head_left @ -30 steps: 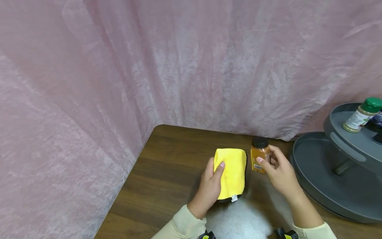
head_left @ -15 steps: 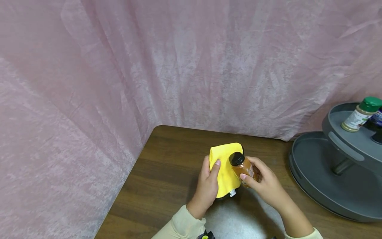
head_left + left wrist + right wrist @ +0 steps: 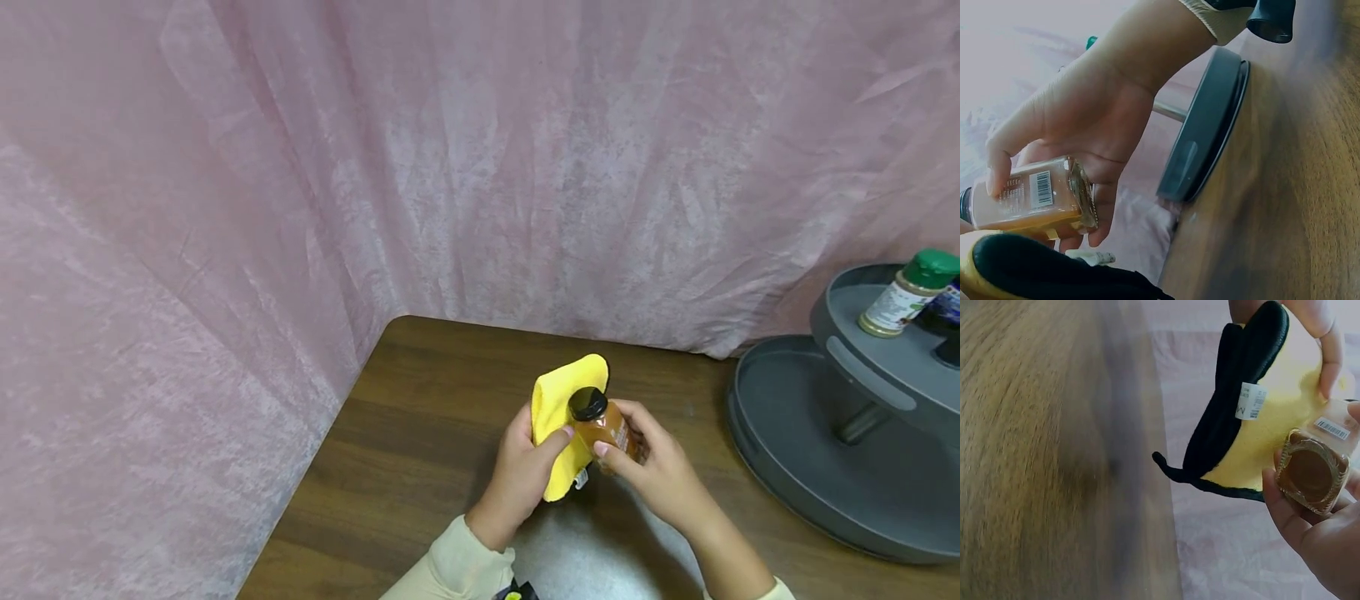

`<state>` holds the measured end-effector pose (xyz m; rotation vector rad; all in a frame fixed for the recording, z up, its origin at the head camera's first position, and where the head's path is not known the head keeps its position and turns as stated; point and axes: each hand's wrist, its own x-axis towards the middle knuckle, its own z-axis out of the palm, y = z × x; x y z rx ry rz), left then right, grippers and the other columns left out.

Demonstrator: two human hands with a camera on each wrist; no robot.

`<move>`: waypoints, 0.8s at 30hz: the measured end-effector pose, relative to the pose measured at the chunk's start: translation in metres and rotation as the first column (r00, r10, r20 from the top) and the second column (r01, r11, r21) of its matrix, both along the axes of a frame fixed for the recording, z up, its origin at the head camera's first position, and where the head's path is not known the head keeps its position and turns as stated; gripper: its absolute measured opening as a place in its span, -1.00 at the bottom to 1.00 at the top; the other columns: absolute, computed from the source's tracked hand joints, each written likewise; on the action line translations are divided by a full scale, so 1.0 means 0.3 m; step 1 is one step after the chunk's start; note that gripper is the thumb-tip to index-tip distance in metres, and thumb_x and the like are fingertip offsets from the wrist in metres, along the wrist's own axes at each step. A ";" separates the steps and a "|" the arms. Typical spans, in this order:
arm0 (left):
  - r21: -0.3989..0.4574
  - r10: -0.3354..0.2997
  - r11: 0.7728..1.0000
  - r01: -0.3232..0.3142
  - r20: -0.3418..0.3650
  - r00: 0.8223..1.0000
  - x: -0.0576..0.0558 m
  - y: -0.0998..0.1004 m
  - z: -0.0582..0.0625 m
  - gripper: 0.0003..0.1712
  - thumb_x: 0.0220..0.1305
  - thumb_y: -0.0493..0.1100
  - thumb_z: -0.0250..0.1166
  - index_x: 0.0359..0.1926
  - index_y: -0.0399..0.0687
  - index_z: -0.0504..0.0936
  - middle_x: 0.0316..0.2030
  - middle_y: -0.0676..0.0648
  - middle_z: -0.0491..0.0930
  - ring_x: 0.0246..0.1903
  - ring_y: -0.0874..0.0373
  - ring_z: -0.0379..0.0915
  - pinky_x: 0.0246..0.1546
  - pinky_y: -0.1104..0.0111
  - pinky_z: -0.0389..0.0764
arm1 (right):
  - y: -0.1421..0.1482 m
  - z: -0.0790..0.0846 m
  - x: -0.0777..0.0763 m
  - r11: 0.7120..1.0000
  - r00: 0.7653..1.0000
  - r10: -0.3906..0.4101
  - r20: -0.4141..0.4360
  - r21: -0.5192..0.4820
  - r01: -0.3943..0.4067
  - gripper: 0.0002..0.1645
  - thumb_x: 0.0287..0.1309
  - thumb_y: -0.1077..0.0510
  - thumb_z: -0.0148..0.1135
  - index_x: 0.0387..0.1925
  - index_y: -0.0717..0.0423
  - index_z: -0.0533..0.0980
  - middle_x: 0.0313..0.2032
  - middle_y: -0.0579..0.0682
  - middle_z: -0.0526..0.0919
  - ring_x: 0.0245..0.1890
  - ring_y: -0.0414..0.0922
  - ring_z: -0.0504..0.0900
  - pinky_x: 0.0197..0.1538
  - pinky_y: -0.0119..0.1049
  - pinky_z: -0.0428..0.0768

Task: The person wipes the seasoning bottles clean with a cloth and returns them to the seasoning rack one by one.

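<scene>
My left hand (image 3: pixel 519 471) grips a folded yellow cloth (image 3: pixel 556 398) with black edging and a small white tag (image 3: pixel 1250 401). Its thumb lies across the front of the cloth, close to the jar. In my right hand (image 3: pixel 660 467) is a small clear jar (image 3: pixel 604 431) of orange-brown contents with a black lid (image 3: pixel 587 403). The jar leans to the left, and its side is against the cloth. In the left wrist view a barcode label shows on the jar (image 3: pixel 1029 197); its square glass base faces the right wrist camera.
A grey two-tier round stand (image 3: pixel 780 467) is at the right of the wooden table (image 3: pixel 420 450). On its upper tier are a green-capped spice bottle (image 3: pixel 903 296) and a dark blue container (image 3: pixel 947 307). A pink curtain (image 3: pixel 525 167) hangs behind the table.
My right hand has brought the jar leftward from beside the cloth onto it, tilting it. The cloth has bent round toward the jar, and the left thumb has moved in next to it.
</scene>
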<state>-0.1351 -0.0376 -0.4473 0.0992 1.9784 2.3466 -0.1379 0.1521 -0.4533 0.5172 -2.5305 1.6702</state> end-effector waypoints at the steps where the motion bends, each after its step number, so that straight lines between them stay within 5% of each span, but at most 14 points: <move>1: -0.009 0.002 1.000 -0.002 0.002 1.000 0.002 -0.001 -0.001 -0.60 0.36 -0.23 0.24 0.20 -0.14 0.52 0.00 -0.22 0.67 -0.07 0.02 0.70 -0.03 0.21 0.71 | 0.000 -0.002 0.000 1.000 1.000 -0.001 0.005 0.000 0.001 -0.46 0.27 0.20 0.34 0.24 -0.09 0.43 -0.09 0.03 0.68 -0.21 -0.26 0.66 -0.26 -0.30 0.70; 9: -0.027 0.016 0.999 -0.016 -0.011 1.000 0.005 0.002 0.001 -0.66 0.46 -0.12 0.20 0.17 -0.10 0.58 0.00 -0.22 0.69 -0.06 -0.01 0.70 -0.04 0.23 0.71 | 0.000 0.000 -0.002 0.999 0.999 -0.034 0.020 0.011 0.034 -0.44 0.26 0.17 0.36 0.25 -0.12 0.43 -0.11 0.06 0.65 -0.27 -0.22 0.64 -0.32 -0.30 0.68; 20: -0.180 0.028 0.982 -0.048 -0.112 0.993 0.007 0.000 -0.009 -0.64 0.45 -0.12 0.22 0.22 0.05 0.60 0.00 -0.17 0.69 -0.07 0.02 0.67 -0.04 0.31 0.68 | 0.008 0.022 -0.006 0.990 0.991 -0.125 0.048 0.077 0.121 -0.43 0.29 0.02 0.36 0.28 -0.22 0.42 -0.09 0.06 0.64 -0.30 -0.15 0.58 -0.38 -0.31 0.63; 24: -0.246 -0.003 0.968 -0.044 -0.190 0.982 0.003 0.000 -0.007 -0.53 0.45 -0.15 0.22 0.34 0.15 0.52 0.21 -0.02 0.62 0.07 0.09 0.61 0.08 0.36 0.62 | 0.014 0.019 -0.011 0.986 0.987 -0.144 0.078 0.098 0.136 -0.45 0.30 -0.03 0.35 0.28 -0.22 0.43 -0.13 0.08 0.64 -0.32 -0.15 0.58 -0.39 -0.31 0.62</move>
